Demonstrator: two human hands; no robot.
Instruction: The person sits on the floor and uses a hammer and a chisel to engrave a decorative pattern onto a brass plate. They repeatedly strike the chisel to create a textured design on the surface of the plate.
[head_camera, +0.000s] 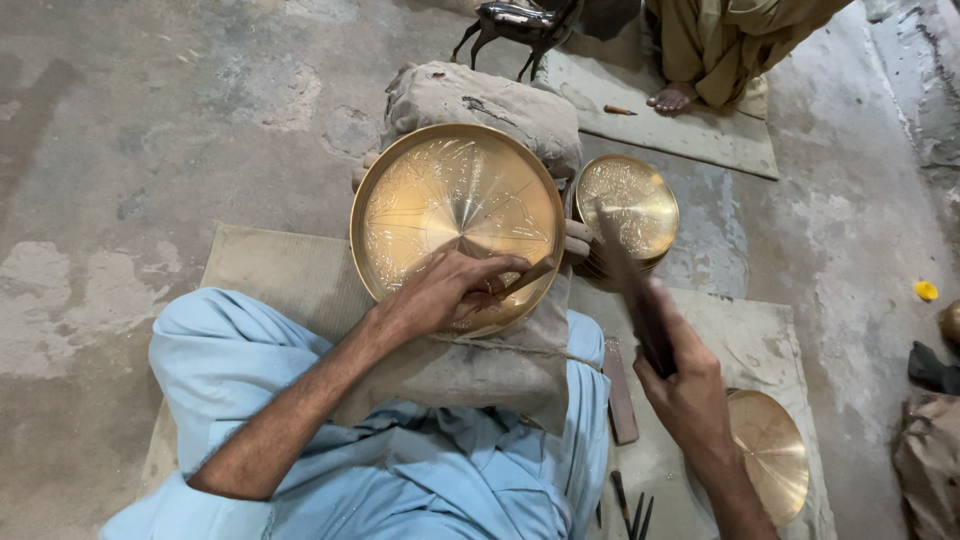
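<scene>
Brass plate (455, 200) engraved, shiny, tilted on sack (480, 100); left hand (450, 290) touching.

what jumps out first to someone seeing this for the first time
The big round brass tray in the middle, propped on a cloth-wrapped cushion and covered in fine engraved lines. The left hand presses a thin chisel to its lower rim, while the right hand holds a dark, blurred hammer beside it.

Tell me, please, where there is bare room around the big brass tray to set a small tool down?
Bare concrete floor left of the big brass tray, beyond the mat. Crowded right: smaller engraved tray, wooden block, chisels, plain brass disc.
</scene>
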